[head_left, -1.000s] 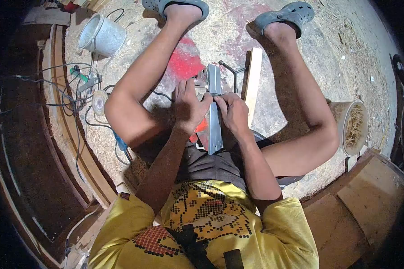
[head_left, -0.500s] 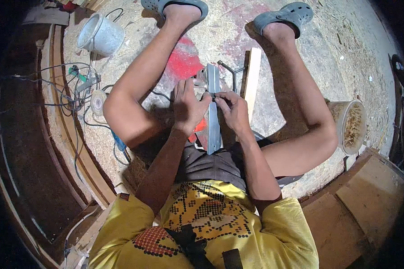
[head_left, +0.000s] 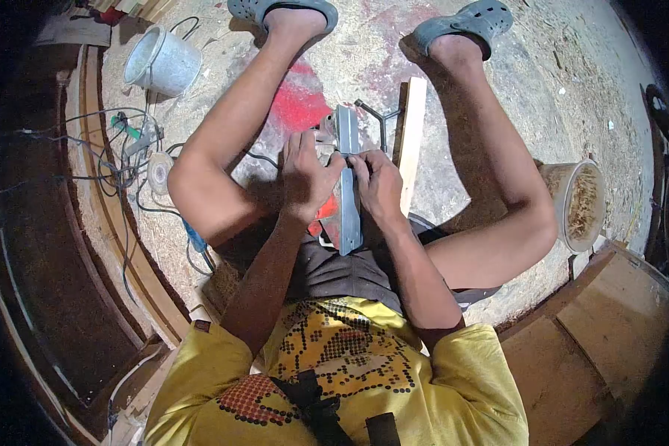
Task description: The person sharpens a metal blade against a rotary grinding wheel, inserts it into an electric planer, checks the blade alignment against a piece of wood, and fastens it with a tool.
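Note:
An electric hand planer [head_left: 351, 215] lies upside down between my thighs, its long grey sole facing up and red parts of its body showing at the left side. My left hand [head_left: 308, 178] rests over the planer's side, gripping it, with the thumb at the gap in the middle of the sole. From the other side my right hand [head_left: 381, 182] has its fingers pinched together at the same gap. Whatever small part lies between those fingertips is hidden. Just beyond the right hand, a dark three-armed wrench [head_left: 383, 126] is on the floor.
A pale wood strip [head_left: 413, 134] lies right of the planer. A white bucket [head_left: 163, 62] stands at upper left, near tangled cables [head_left: 119, 160]. At right is a tub [head_left: 578, 204] of shavings. Wooden boards [head_left: 572, 357] lie at lower right; sawdust covers the floor.
The whole view has shifted slightly. My right hand's fingers have drawn closer together over the sole's gap; the left hand stays in about the same place on the planer.

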Demonstrator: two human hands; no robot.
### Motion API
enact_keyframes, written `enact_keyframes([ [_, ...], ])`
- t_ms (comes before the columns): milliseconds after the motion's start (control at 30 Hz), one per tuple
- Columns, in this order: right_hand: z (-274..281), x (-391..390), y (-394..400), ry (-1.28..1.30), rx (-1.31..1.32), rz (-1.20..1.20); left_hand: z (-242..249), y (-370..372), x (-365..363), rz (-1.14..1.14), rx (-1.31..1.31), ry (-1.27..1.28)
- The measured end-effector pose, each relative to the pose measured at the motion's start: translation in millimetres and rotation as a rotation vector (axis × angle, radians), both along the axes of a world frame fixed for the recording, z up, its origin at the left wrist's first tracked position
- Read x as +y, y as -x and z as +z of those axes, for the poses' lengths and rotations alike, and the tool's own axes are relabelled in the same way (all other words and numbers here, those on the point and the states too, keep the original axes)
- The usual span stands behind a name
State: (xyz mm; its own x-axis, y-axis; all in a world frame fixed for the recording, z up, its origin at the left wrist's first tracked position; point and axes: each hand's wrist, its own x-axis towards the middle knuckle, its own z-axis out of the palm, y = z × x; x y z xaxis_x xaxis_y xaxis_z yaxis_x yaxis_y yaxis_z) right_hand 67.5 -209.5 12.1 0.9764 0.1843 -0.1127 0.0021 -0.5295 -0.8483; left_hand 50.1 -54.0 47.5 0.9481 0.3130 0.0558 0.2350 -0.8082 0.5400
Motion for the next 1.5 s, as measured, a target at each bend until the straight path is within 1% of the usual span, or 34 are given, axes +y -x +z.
enact_keyframes([
  [100, 4.6, 0.4, 1.3, 0.066, -0.025, 0.011, -0.8, 0.6, -0.6, 0.004, -0.001, 0.009],
  [167, 17.0, 0.7, 0.0, 0.074, 0.085, -0.009, -3.0, 1.0, 0.2, 0.005, 0.0, 0.013],
  [200, 17.1, -0.4, 0.6, 0.072, 0.083, -0.007, -3.0, 1.0, 0.1, 0.008, -0.001, 0.011],
  [267, 16.2, -6.3, 0.9, 0.073, -0.061, 0.095, -3.1, 1.4, -1.1, 0.014, -0.03, -0.01],
  [367, 11.5, -6.1, -2.8, 0.083, -0.101, 0.125, -6.2, 1.7, -0.3, 0.024, 0.028, 0.036],
  [400, 14.3, -5.8, -5.1, 0.147, -0.075, 0.156, -2.8, 0.4, -1.7, 0.031, 0.07, 0.033],
  [433, 11.7, -5.6, -6.4, 0.134, -0.059, 0.153, 2.2, 0.2, -2.9, 0.055, 0.066, 0.007],
  [500, 12.6, -6.9, -5.1, 0.111, -0.035, 0.111, 10.8, -0.7, -4.1, 0.053, 0.058, 0.093],
  [567, 13.0, -7.5, -5.7, -0.015, 0.007, 0.06, 6.8, -0.4, -5.1, 0.064, 0.058, 0.081],
  [600, 5.9, -7.1, -5.6, -0.062, -0.048, 0.058, 12.0, -0.4, -4.0, 0.043, 0.102, 0.093],
  [700, 10.2, -4.6, -9.1, 0.053, -0.059, 0.138, 16.9, -0.8, -6.4, 0.083, 0.073, 0.159],
  [733, 10.9, -5.0, -10.6, 0.117, -0.035, 0.159, 15.3, -1.1, -7.2, 0.091, 0.045, 0.141],
  [767, 12.5, -5.6, -11.2, 0.181, -0.013, 0.179, 14.2, -0.4, -5.6, 0.081, 0.053, 0.189],
  [833, 15.5, -6.8, -10.7, 0.116, 0.016, 0.136, 15.0, 0.6, -8.0, 0.108, 0.023, 0.188],
  [900, 13.0, -6.8, -11.3, -0.048, 0.037, 0.121, 9.4, 2.3, -8.9, 0.118, 0.001, 0.191],
  [967, 4.0, -8.2, -11.7, 0.044, -0.033, 0.204, 11.4, 3.2, -9.5, 0.113, 0.017, 0.233],
  [1000, 6.4, -8.3, -12.2, 0.052, -0.011, 0.241, 13.6, 4.4, -10.2, 0.117, -0.009, 0.247],
  [1033, 7.0, -7.2, -11.7, 0.118, -0.032, 0.237, 15.6, 4.9, -11.1, 0.119, -0.038, 0.258],
  [1067, 8.2, -8.4, -13.8, 0.181, 0.044, 0.263, 6.0, 4.9, -12.1, 0.131, 0.004, 0.212],
  [1100, 9.6, -9.2, -13.7, 0.13, 0.041, 0.269, 11.9, 5.2, -11.2, 0.107, -0.022, 0.222],
  [1167, -10.1, -12.5, -16.1, 0.071, -0.02, 0.303, 13.6, 6.4, -9.9, 0.108, -0.023, 0.304],
  [1233, -22.4, -12.4, -17.5, -0.114, -0.099, 0.301, 3.4, 5.9, -11.4, 0.115, -0.034, 0.259],
  [1267, -21.7, -15.5, -19.7, -0.12, -0.126, 0.322, -3.0, 5.1, -12.7, 0.105, -0.014, 0.224],
  [1333, -10.6, -15.2, -21.5, 0.185, -0.07, 0.326, -11.1, 4.2, -14.4, 0.093, -0.048, 0.211],
  [1367, -13.1, -13.8, -22.6, 0.174, -0.104, 0.338, -15.1, 3.0, -13.2, 0.065, -0.05, 0.204],
  [1433, -20.4, -15.3, -21.1, -0.158, -0.05, 0.301, -16.3, 2.5, -15.5, 0.078, -0.063, 0.189],
  [1500, -25.7, -16.7, -22.5, -0.107, -0.021, 0.34, -10.6, 4.7, -19.5, 0.147, 0.029, 0.173],
])
